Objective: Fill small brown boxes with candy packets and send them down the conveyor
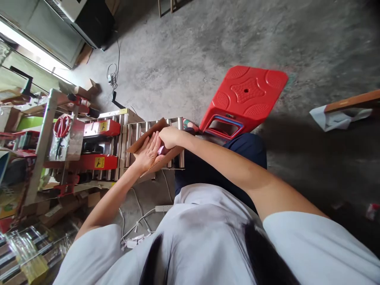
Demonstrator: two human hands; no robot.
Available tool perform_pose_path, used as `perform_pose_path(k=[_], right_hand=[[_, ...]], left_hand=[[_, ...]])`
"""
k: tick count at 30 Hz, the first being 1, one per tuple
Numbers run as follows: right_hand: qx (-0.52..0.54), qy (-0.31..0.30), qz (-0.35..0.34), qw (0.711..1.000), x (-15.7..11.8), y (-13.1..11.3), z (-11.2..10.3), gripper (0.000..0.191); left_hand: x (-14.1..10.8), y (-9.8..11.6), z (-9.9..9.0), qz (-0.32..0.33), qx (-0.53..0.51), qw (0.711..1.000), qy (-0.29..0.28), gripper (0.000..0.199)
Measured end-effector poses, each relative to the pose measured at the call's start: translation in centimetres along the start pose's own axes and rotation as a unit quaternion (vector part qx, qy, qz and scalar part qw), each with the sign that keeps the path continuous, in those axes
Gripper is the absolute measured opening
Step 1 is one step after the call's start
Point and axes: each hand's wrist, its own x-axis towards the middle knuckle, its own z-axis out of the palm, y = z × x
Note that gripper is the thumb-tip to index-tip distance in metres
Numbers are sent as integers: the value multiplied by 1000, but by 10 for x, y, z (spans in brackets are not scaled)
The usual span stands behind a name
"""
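A roller table runs beneath the cardboard box, whose flap stands up, not yet folded. At the box's opening, the left hand has straight, slightly parted fingers; the right hand curls, grip hidden. A pink item already sits in the box.

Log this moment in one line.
left hand: flat, at open cardboard box | right hand: curled, same box, grasp unclear | cardboard box: on roller conveyor

The hands partly hide a pink item in the cardboard box, its kind unclear
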Motion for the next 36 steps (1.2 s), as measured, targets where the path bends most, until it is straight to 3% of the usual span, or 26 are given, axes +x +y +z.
perform_pose_path(k=[4, 6, 8, 11, 14, 16, 18, 20, 22, 24, 27, 31, 33, 36], right_hand=[[63, -155, -97, 981, -9, 32, -15, 26], [118, -169, -127, 970, -15, 46, -16, 40], [144, -123, -109, 976, -18, 52, -13, 49], [127, -14, -29, 991, -18, 45, -5, 34], [66, 71, 56, 994, -17, 26, 2, 28], [24, 120, 94, 988, -19, 12, 10, 34], [-22, 196, 117, 973, -23, 1, 25, 34], [-81, 266, 70, 958, -27, -4, 44, 31], [-129, 280, -20, 951, -31, -4, 60, 38], [-146, 242, -74, 956, -31, -3, 69, 38], [-155, 181, -60, 969, -21, -4, 64, 32], [-166, 141, -45, 975, -4, -6, 54, 23], [-140, 177, -67, 972, -2, 1, 61, 24], [-68, 281, -93, 953, -11, 16, 81, 31]], left_hand=[[6, -1, 6, -40, 16, 998, -48, 78], [7, -5, 2, -53, -11, 997, -60, 79], [8, -12, -6, -60, -83, 992, -71, 75], [10, -22, -20, -52, -197, 976, -74, 62], [10, -21, -27, -48, -208, 975, -58, 62], [8, -12, -24, -58, -184, 981, -11, 67], [3, 0, -19, -92, -137, 983, 76, 69], [-1, 12, -14, -161, -62, 970, 172, 77], [-4, 21, -11, -237, 5, 944, 228, 91], [-5, 25, -10, -282, 33, 931, 229, 96], [-5, 25, -9, -299, 42, 932, 198, 89], [-6, 25, -8, -290, 61, 931, 212, 73], [-8, 25, -7, -274, 65, 934, 218, 59], [-10, 26, -8, -246, 57, 946, 202, 46]])
